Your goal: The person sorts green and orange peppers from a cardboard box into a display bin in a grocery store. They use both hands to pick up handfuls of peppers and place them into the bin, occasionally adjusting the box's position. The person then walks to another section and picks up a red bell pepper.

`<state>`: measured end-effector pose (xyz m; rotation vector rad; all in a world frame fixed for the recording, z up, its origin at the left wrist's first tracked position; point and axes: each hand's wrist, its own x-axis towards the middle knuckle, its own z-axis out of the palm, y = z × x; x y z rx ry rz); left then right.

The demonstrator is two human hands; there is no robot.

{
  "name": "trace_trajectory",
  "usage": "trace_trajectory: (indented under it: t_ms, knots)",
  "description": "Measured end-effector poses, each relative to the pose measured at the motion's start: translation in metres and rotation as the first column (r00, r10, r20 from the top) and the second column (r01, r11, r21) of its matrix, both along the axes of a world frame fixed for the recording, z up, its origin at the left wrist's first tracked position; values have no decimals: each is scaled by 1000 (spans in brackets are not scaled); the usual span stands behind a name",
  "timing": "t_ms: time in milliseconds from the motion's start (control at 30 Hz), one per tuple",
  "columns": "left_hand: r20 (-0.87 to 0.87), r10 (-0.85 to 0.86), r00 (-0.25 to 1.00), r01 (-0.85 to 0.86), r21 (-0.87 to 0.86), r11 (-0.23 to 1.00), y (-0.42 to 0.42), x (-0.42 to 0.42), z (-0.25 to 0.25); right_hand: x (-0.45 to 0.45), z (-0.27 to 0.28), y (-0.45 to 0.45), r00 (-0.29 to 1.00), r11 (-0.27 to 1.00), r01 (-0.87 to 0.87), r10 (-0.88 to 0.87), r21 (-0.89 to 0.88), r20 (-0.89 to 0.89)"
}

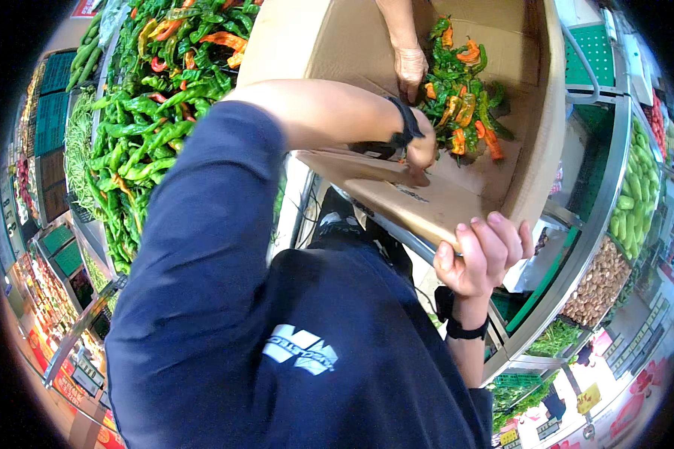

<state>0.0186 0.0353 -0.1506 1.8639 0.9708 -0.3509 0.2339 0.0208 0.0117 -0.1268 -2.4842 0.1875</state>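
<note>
In front of me a large open cardboard box (365, 42) lies tilted, with a pile of green, orange and red peppers (460, 106) inside. My left arm crosses over its edge, and my left hand (421, 147) is down inside beside the peppers. That hand is blurred and its fingers point downward; whether anything is between them cannot be made out. My right hand (480, 252) grips the near rim of the box, fingers curled over the cardboard. Another person's hand (411, 67) reaches in from the top and touches the left side of the pile.
A big heap of peppers (151, 123) covers the display at left, beside green beans (80, 151). At right runs a metal-edged stand (601, 219) with green vegetables (633, 193) and brown produce (595, 283). A metal rail (421, 247) passes under the box.
</note>
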Motion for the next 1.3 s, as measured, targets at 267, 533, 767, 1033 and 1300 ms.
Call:
trace_trajectory:
  t_ms: [267, 533, 767, 1033, 1300]
  knots:
    - [-421, 244, 874, 40, 563, 826, -26, 54, -169, 13, 8, -4, 997, 998, 42, -39, -40, 72]
    - [136, 248, 959, -263, 114, 958, -17, 12, -70, 11, 3, 3, 1000, 998, 25, -25, -61, 4]
    - [462, 707, 535, -513, -487, 706, -95, -99, 105, 10, -1, 12, 1000, 1000, -27, 27, -4, -12]
    - [-133, 988, 82, -747, 648, 149, -247, -230, 242, 8, -2, 9, 998, 998, -56, 55, -25, -25]
    - [-43, 820, 571, -638, 606, 476, -138, -125, 184, 5, -2, 6, 997, 998, -63, 63, -2, -39]
